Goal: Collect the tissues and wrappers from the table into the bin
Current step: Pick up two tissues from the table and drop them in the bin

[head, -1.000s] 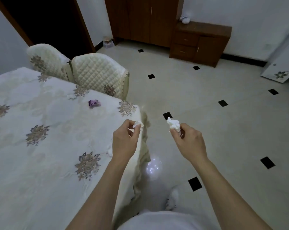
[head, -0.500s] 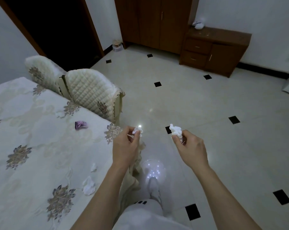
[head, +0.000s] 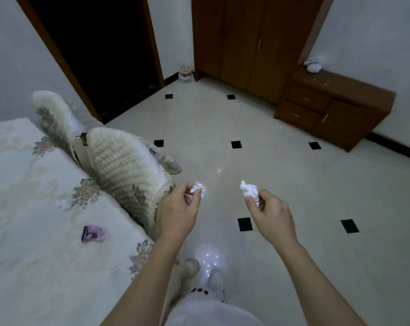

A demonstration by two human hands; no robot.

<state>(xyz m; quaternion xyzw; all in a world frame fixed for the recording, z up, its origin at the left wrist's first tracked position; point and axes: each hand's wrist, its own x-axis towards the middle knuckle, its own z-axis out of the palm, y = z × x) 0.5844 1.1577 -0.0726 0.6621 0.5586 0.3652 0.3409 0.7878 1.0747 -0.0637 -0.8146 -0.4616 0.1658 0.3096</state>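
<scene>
My left hand (head: 180,208) pinches a small crumpled white tissue (head: 197,188) above the floor, just past the table's corner. A larger crumpled white tissue (head: 249,191) is pinched in my right hand (head: 271,214), held out over the tiled floor. A purple wrapper (head: 93,232) lies on the floral tablecloth of the table (head: 34,208) at the left. A small container that may be the bin (head: 186,74) stands far off in the corner by the wardrobe.
Two chairs with quilted covers (head: 126,165) stand against the table's far side. A brown wardrobe (head: 251,38) and a low drawer cabinet (head: 333,107) line the far wall. A dark doorway (head: 100,50) opens at the back left. Pale tiled floor (head: 293,184) lies ahead.
The view has swung right and moved forward along the table. The table and purple wrapper have slid left and down. Both hands still hold their tissues.
</scene>
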